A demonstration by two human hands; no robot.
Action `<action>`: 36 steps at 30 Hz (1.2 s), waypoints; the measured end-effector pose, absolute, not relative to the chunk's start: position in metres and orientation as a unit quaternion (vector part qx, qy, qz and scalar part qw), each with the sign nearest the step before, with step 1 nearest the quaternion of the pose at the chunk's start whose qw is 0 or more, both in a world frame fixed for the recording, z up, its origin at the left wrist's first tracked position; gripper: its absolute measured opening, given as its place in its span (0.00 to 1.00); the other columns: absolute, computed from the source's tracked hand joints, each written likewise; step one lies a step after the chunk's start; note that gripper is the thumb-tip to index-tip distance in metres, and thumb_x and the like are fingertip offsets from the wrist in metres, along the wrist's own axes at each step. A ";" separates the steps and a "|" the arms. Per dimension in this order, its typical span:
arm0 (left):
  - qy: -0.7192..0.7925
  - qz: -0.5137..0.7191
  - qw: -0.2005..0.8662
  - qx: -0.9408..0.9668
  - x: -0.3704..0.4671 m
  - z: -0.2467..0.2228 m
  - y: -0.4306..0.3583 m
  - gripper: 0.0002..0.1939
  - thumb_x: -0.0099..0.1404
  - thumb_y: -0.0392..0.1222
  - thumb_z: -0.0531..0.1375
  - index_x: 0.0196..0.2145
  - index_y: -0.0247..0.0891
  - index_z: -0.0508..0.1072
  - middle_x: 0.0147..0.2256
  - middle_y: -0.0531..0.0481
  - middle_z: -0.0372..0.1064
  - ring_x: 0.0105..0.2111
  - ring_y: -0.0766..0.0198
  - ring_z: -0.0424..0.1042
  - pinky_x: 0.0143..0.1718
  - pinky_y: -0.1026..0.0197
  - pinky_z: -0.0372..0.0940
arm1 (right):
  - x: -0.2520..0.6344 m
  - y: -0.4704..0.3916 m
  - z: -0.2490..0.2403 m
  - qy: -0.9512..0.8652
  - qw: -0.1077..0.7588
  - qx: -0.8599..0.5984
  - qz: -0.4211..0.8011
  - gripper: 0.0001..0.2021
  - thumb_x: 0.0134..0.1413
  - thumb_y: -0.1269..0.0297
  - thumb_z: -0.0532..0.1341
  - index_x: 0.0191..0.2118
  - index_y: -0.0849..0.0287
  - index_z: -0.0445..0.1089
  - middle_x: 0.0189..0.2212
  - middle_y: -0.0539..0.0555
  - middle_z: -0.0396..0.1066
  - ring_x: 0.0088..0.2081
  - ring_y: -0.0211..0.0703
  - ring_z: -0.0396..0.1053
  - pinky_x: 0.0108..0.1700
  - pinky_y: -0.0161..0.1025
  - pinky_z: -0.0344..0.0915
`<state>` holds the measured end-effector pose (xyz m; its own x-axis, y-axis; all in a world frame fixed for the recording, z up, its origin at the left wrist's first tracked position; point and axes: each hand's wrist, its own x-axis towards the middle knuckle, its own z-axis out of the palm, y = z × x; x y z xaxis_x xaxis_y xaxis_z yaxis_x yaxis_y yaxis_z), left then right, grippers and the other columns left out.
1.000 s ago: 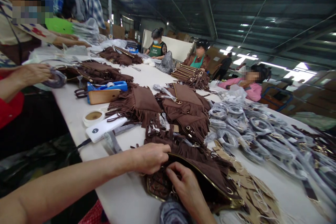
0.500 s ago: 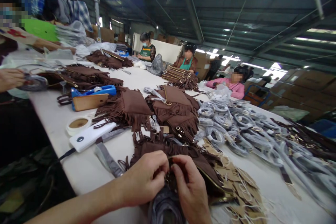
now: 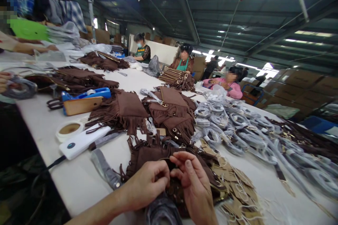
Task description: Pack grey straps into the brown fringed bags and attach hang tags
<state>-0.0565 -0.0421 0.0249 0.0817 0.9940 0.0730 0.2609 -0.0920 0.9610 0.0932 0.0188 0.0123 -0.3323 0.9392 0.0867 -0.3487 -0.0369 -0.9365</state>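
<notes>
At the bottom centre of the frame your left hand [image 3: 148, 184] is curled into a loose fist, its fingertips pinching the top edge of the brown fringed bag [image 3: 150, 154] that lies on the white table [image 3: 76, 179] right in front of you. Your right hand [image 3: 194, 182] sits just beside it, fingers bent and closed on the same edge of the bag, so the two hands nearly touch over its opening; what exactly is pinched between the fingertips is too small to tell. Below your hands, at the bottom edge, a bundle of grey wrapped strap [image 3: 162, 212] shows under the bag. To the lower right of the bag lies a heap of tan paper tags [image 3: 237, 186] with white strings. Left of the bag a grey strip [image 3: 104, 168] lies on the table, and further toward the left a white power bank [image 3: 83, 140] with a dark cable, a roll of tape [image 3: 69, 130], a tan phone-shaped case [image 3: 81, 105] and a blue tool [image 3: 86, 94] behind it. More brown fringed bags [image 3: 169, 112] are spread across the centre, and a large pile of grey wrapped coils [image 3: 237, 126] fills the right of the frame. Other people [image 3: 229, 82] sit along the far side of the table in the upper centre, and another person's hand [image 3: 4, 81] shows at the left edge.
</notes>
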 end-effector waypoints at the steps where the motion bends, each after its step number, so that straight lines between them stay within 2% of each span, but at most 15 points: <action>1: 0.524 0.442 0.432 0.587 -0.058 0.023 -0.042 0.05 0.54 0.31 0.52 0.26 0.37 0.66 0.24 0.56 0.62 0.26 0.68 0.60 0.27 0.67 0.54 | 0.095 0.020 0.012 -0.484 0.495 -0.309 0.652 0.17 0.52 0.48 0.67 0.40 0.57 0.73 0.37 0.57 0.75 0.36 0.45 0.74 0.31 0.35 0.72; 4: 0.524 0.454 0.451 0.562 -0.061 0.019 -0.042 0.04 0.53 0.32 0.52 0.26 0.37 0.66 0.23 0.56 0.62 0.25 0.68 0.60 0.25 0.68 0.54 | 0.101 0.024 0.005 -0.515 0.470 -0.354 0.624 0.18 0.50 0.48 0.69 0.37 0.59 0.74 0.30 0.55 0.75 0.28 0.42 0.73 0.26 0.34 0.71; 6: 0.527 0.456 0.456 0.553 -0.062 0.017 -0.044 0.04 0.53 0.33 0.53 0.27 0.37 0.67 0.23 0.56 0.62 0.25 0.68 0.60 0.25 0.68 0.54 | 0.104 0.027 -0.002 -0.546 0.445 -0.371 0.605 0.19 0.49 0.47 0.69 0.37 0.60 0.74 0.30 0.55 0.76 0.24 0.39 0.71 0.25 0.34 0.70; 10: 0.513 0.471 0.479 0.534 -0.063 0.016 -0.046 0.04 0.54 0.34 0.53 0.29 0.37 0.67 0.25 0.55 0.64 0.24 0.69 0.61 0.25 0.68 0.56 | 0.108 0.029 -0.006 -0.559 0.449 -0.375 0.587 0.20 0.50 0.47 0.68 0.39 0.59 0.74 0.36 0.57 0.77 0.26 0.41 0.73 0.27 0.35 0.71; 17: 0.501 0.494 0.463 0.539 -0.063 0.018 -0.047 0.03 0.56 0.35 0.53 0.29 0.37 0.67 0.26 0.55 0.63 0.25 0.68 0.61 0.27 0.67 0.56 | 0.105 0.023 -0.003 -0.625 0.358 -0.356 0.595 0.20 0.49 0.47 0.68 0.39 0.59 0.79 0.27 0.56 0.77 0.20 0.38 0.65 0.22 0.33 0.64; 19: 0.500 0.497 0.448 0.551 -0.062 0.017 -0.046 0.02 0.55 0.34 0.53 0.27 0.37 0.66 0.25 0.55 0.62 0.26 0.68 0.60 0.27 0.67 0.56 | 0.101 0.019 -0.005 -0.626 0.362 -0.352 0.595 0.19 0.50 0.47 0.68 0.40 0.58 0.80 0.26 0.54 0.76 0.21 0.39 0.65 0.23 0.34 0.64; 23: 0.504 0.481 0.430 0.575 -0.060 0.017 -0.046 0.03 0.54 0.32 0.53 0.26 0.38 0.65 0.24 0.56 0.62 0.26 0.68 0.59 0.28 0.67 0.56 | 0.093 0.015 -0.007 -0.603 0.395 -0.322 0.614 0.15 0.50 0.50 0.68 0.35 0.57 0.80 0.28 0.53 0.74 0.30 0.43 0.69 0.32 0.35 0.67; 24: 0.510 0.472 0.424 0.581 -0.061 0.018 -0.047 0.04 0.54 0.32 0.53 0.26 0.38 0.65 0.24 0.56 0.62 0.26 0.67 0.59 0.28 0.67 0.56 | 0.092 0.015 -0.006 -0.596 0.400 -0.312 0.623 0.14 0.50 0.50 0.69 0.33 0.57 0.80 0.28 0.52 0.74 0.30 0.42 0.68 0.33 0.34 0.67; 26: 0.527 0.455 0.395 0.600 -0.062 0.023 -0.051 0.04 0.56 0.32 0.53 0.26 0.39 0.64 0.25 0.56 0.63 0.27 0.66 0.61 0.30 0.66 0.57 | 0.091 0.014 -0.005 -0.572 0.401 -0.303 0.648 0.14 0.49 0.50 0.69 0.31 0.57 0.78 0.24 0.50 0.70 0.24 0.35 0.64 0.26 0.30 0.62; 28: 0.540 0.440 0.337 0.634 -0.065 0.030 -0.056 0.05 0.60 0.32 0.52 0.28 0.39 0.62 0.31 0.52 0.66 0.32 0.64 0.64 0.35 0.64 0.59 | 0.091 0.014 -0.004 -0.535 0.392 -0.308 0.682 0.16 0.49 0.48 0.69 0.32 0.58 0.76 0.20 0.46 0.66 0.17 0.29 0.55 0.18 0.26 0.52; 30: 0.561 0.411 0.273 0.665 -0.068 0.035 -0.060 0.07 0.64 0.33 0.49 0.29 0.40 0.61 0.36 0.49 0.66 0.36 0.61 0.65 0.39 0.62 0.60 | 0.092 0.014 -0.004 -0.506 0.384 -0.319 0.703 0.18 0.48 0.47 0.69 0.32 0.59 0.74 0.17 0.44 0.65 0.14 0.25 0.48 0.15 0.24 0.43; 32: 0.606 0.349 0.228 0.677 -0.071 0.039 -0.063 0.08 0.67 0.33 0.46 0.31 0.40 0.60 0.36 0.47 0.65 0.36 0.59 0.66 0.37 0.60 0.59 | 0.093 0.014 -0.003 -0.507 0.385 -0.329 0.698 0.20 0.47 0.46 0.70 0.31 0.60 0.72 0.19 0.47 0.68 0.13 0.24 0.50 0.14 0.24 0.43; 36: 0.684 0.198 0.180 0.678 -0.079 0.044 -0.068 0.08 0.65 0.30 0.46 0.33 0.40 0.61 0.35 0.46 0.65 0.33 0.57 0.67 0.32 0.58 0.57 | 0.094 0.013 -0.002 -0.544 0.380 -0.344 0.664 0.22 0.47 0.44 0.69 0.31 0.61 0.72 0.20 0.50 0.72 0.13 0.25 0.56 0.15 0.24 0.49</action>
